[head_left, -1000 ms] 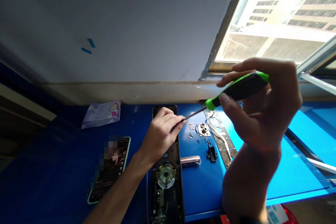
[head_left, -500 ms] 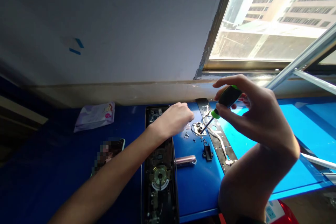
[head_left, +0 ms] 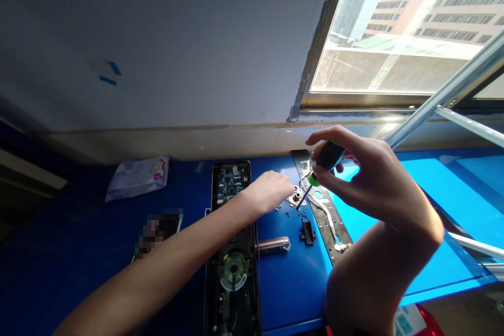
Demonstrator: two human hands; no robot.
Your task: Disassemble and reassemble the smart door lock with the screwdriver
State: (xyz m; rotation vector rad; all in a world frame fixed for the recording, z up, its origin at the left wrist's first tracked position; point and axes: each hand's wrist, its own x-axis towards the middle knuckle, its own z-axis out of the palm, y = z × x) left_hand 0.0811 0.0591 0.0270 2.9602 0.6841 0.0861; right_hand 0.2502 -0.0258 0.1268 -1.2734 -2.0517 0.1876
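Note:
My right hand (head_left: 374,173) grips a black and green screwdriver (head_left: 329,156), tilted with its tip low beside a small metal plate part (head_left: 298,197). My left hand (head_left: 271,189) reaches over the long black housing (head_left: 254,294), its fingers curled together at the near-left side of that plate part. Its fingertips are hidden, so what they pinch does not show. Several tiny dark screws (head_left: 303,214) lie scattered on the blue table just in front. A black plastic bracket (head_left: 307,233) sits below them. To the right runs a long black perforated plate (head_left: 327,220) with a pale cable.
Inside the housing are a circuit board (head_left: 232,184) and a round metal mechanism (head_left: 234,271). A pinkish wrapped cylinder (head_left: 274,245) lies beside it. A phone (head_left: 161,228) and a white packet (head_left: 137,178) are on the left. A metal ladder frame (head_left: 444,89) leans at right.
The screwdriver tip has come off the plate part's middle toward its near edge, near the screws. My left hand has moved closer to the plate part. The view has shifted slightly.

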